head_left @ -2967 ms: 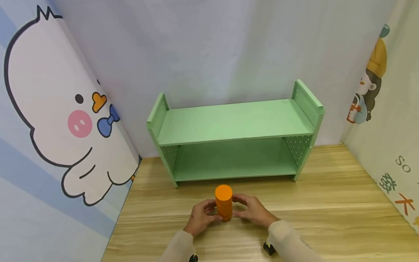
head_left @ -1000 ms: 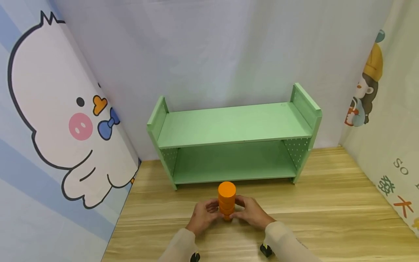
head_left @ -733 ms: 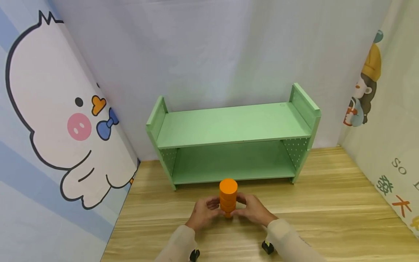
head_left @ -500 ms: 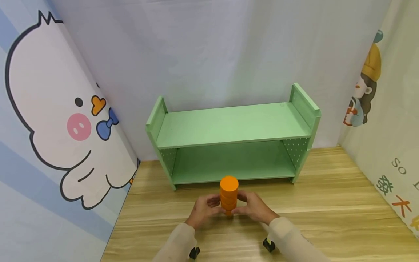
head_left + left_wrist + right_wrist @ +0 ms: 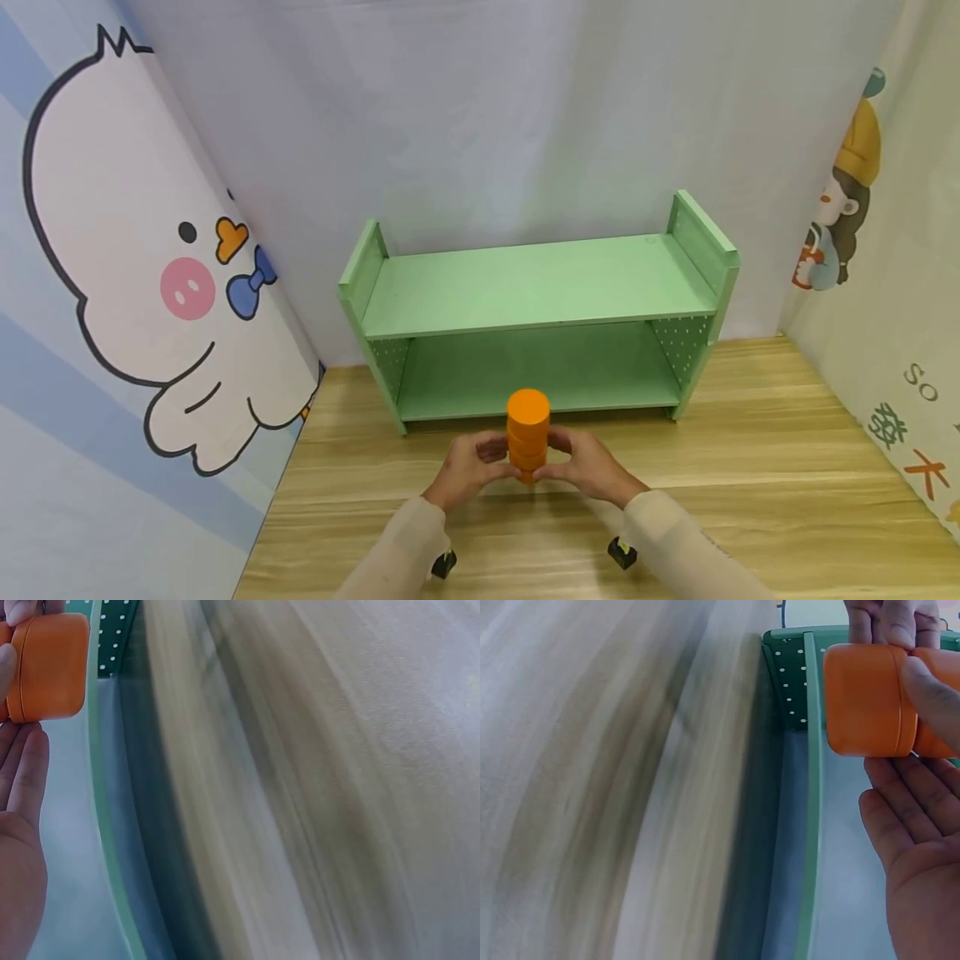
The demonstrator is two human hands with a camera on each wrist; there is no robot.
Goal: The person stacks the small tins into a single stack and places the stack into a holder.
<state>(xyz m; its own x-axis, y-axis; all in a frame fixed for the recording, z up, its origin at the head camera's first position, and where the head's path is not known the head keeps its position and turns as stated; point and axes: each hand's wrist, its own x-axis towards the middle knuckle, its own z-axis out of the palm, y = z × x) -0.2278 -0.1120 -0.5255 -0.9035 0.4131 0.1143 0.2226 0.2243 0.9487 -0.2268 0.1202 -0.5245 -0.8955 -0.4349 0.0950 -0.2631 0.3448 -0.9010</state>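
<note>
A stack of orange round containers point(image 5: 528, 429) stands upright between my two hands, seemingly lifted off the tabletop. My left hand point(image 5: 467, 468) holds it from the left, thumb in front and fingers behind. From the right, my right hand point(image 5: 594, 468) grips it the same way, its thumb low near the bottom piece. Up close in the right wrist view, the end container point(image 5: 864, 701) has rounded edges and a thin seam, and a thumb point(image 5: 930, 694) lies across the stack. The left wrist view cuts off part of the stack point(image 5: 56, 667).
A light green two-tier shelf point(image 5: 540, 283) with perforated side panels stands behind the hands on a wood-grain table point(image 5: 750, 467). Pale curtains with printed cartoon figures, such as a white duck point(image 5: 135, 233), hang around the table.
Three seconds ago the hands were around the stack, which stood lower, with some fingers apparently apart from it. Both hands have closed in and raised it, slightly rightward and towards the shelf.
</note>
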